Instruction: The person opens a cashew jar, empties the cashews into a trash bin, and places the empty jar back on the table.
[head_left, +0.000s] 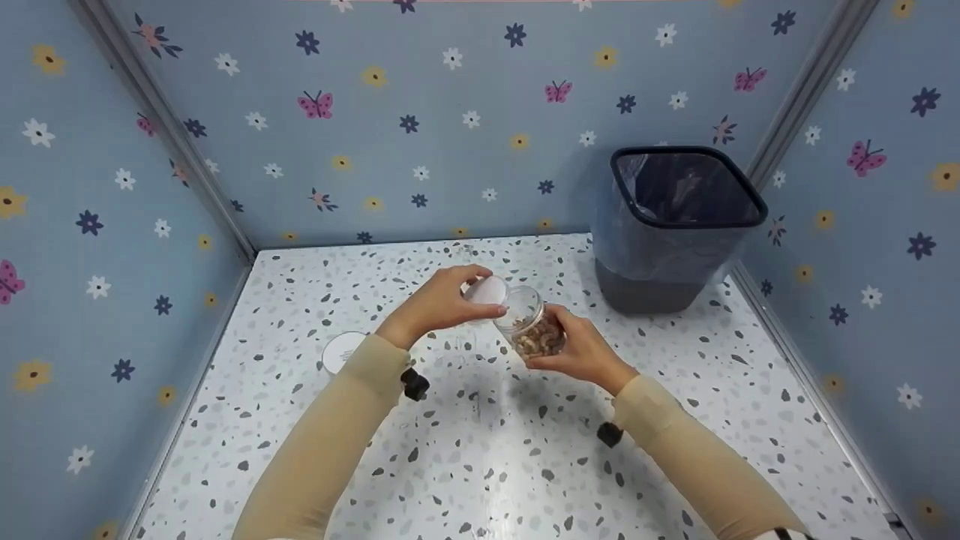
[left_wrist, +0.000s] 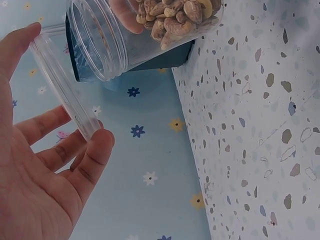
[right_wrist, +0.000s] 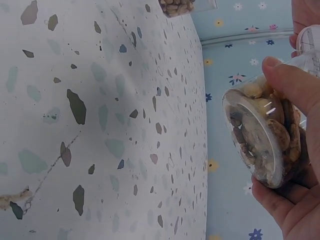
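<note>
My left hand (head_left: 450, 298) pinches a round lid (head_left: 487, 294) by its rim, thumb on one side and fingertips on the other. In the left wrist view the lid (left_wrist: 65, 87) appears edge-on and clear, just off the jar's mouth. A clear jar (head_left: 519, 306) lies tilted in my right hand (head_left: 581, 346), its uncovered mouth turned toward the lid. Skin-on cashews (left_wrist: 172, 17) fill its lower part. The right wrist view shows the jar's base (right_wrist: 250, 140), with thumb and fingers wrapped round its side.
A second container with a white lid (head_left: 343, 349) stands on the speckled table beside my left forearm; nuts (right_wrist: 176, 7) show in it at the top of the right wrist view. At the back right is a black-rimmed bin (head_left: 649, 281) with a bag lining. Flowered panels enclose three sides.
</note>
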